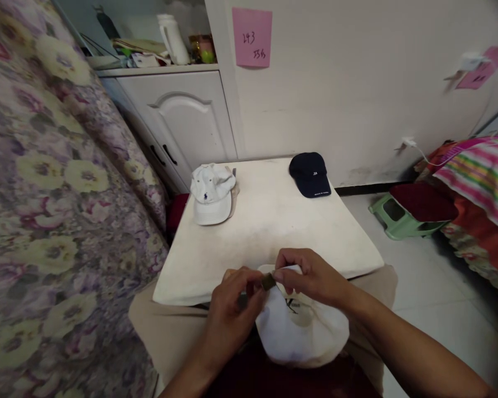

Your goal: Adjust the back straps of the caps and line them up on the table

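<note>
A white cap (302, 331) with a dark mark rests over my lap at the table's front edge. At its strap, my left hand (238, 298) pinches a small dark brass-coloured buckle (268, 281) between thumb and fingers. My right hand (305, 275) grips the strap just right of the buckle, fingers curled and pressed together. Another white cap (212, 190), with a small dark logo, sits at the table's back left. A navy cap (309, 172) lies at the back right, its brim toward me.
The white table (269, 221) stands before me against the wall. A flowered curtain (62, 221) hangs at the left beside a white cabinet (182, 110). On the right are a green stool (398, 215) with a red top and a bed with a striped cover (481, 171).
</note>
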Motion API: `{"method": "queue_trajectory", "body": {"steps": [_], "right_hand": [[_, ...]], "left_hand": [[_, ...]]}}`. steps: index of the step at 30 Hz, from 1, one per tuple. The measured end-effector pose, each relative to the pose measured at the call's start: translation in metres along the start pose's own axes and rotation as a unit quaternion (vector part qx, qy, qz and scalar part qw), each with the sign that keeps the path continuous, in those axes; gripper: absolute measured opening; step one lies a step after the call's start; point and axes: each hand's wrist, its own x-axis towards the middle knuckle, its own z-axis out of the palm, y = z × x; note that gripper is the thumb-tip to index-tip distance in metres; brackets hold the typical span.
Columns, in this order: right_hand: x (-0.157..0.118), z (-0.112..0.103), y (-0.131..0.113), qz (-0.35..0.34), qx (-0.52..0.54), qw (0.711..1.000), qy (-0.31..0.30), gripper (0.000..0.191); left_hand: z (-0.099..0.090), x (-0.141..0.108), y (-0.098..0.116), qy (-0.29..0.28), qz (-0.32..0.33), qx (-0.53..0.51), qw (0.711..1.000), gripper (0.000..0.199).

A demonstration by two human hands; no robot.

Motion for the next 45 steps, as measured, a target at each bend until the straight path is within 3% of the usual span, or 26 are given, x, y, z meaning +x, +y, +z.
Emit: {"method": "queue_trajectory", "body": {"steps": [4,10,20,28,31,34,40,45], "right_hand": [[-0.003,0.003,-0.002,-0.045,-0.099,0.994,0.022,0.021],[-0.004,0.004,-0.002,-0.057,-0.132,0.989,0.034,0.019],[-0.009,0.0,-0.007,-0.005,-0.04,0.999,0.015,0.023],[-0.01,0.003,-0.002,-0.057,-0.07,0.996,0.029,0.021],[-0.01,0.002,-0.004,-0.053,-0.056,0.997,0.02,0.022],[-0.011,0.0,-0.005,-0.049,-0.044,0.998,0.015,0.024],[-0.013,-0.006,0.001,-0.017,-0.022,0.999,0.036,0.014],[-0.012,-0.004,0.001,-0.028,-0.055,0.997,0.049,0.012]], "left_hand": [[0.002,-0.002,-0.002,0.002,-0.031,-0.025,0.999,0.005],[0.001,0.0,0.0,-0.012,-0.057,-0.073,0.996,0.009],[0.003,0.004,0.003,-0.004,-0.06,-0.075,0.995,0.011],[-0.001,0.003,0.003,-0.046,-0.041,-0.079,0.995,0.012],[0.0,0.006,0.003,-0.024,-0.029,-0.137,0.99,0.014],[0.001,0.01,0.005,-0.009,-0.06,-0.183,0.981,0.017],[0.002,0.012,0.01,-0.066,-0.144,-0.29,0.944,0.023],[0.004,0.016,0.013,-0.074,-0.161,-0.302,0.937,0.026]]}}
